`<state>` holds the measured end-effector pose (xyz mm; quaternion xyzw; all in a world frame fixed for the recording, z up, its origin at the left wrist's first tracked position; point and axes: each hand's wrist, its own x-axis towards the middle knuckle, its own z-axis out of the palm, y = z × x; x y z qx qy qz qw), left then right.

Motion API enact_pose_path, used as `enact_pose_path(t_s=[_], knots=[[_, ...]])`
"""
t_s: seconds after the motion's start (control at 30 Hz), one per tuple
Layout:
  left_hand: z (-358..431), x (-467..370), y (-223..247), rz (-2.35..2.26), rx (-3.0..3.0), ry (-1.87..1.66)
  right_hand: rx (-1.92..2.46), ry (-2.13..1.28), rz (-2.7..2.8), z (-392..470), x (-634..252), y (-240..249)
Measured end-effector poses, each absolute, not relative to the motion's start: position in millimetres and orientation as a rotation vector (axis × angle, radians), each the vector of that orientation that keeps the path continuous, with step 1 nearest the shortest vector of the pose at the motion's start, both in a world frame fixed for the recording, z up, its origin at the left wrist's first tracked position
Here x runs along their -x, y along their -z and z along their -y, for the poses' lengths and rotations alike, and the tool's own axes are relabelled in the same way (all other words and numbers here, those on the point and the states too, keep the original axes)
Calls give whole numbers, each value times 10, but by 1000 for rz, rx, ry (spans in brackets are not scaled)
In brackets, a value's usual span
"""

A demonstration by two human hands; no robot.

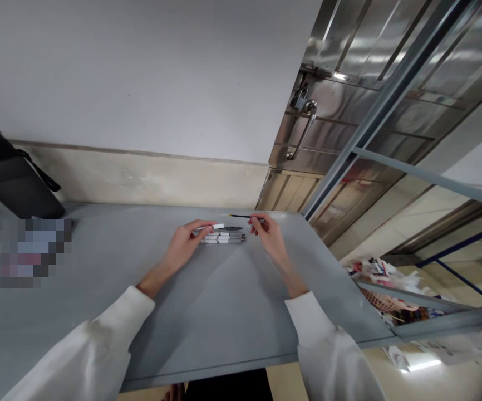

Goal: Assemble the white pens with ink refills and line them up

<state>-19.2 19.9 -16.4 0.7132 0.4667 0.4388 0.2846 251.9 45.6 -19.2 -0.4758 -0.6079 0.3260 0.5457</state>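
Observation:
My left hand (188, 238) pinches a white pen barrel (217, 226) that points to the right. To its right, my right hand (262, 224) has its fingers closed on a thin dark refill (240, 216) with a yellow section and a pale tube reaching left; a small piece also shows at its fingertips, too tiny to name. Between the hands a dark pen part (231, 228) lies on the grey table (224, 312). Just below it several white pens (223, 238) with dark ends lie side by side. The two hands are apart.
A black case with a strap (19, 175) stands at the table's back left, beside a blurred flat item (28, 250). A pale wall rises behind the table. On the right are a metal frame post (349, 156), a metal door (328, 106) and bags (387, 278).

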Motion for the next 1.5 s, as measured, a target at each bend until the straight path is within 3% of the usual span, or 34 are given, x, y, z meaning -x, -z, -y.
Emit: enact_pose_path(t_s=[1.5], knots=[[-215, 203, 169, -1240, -1874, -1180, 1094, -807, 1436, -470, -2538, 207]])
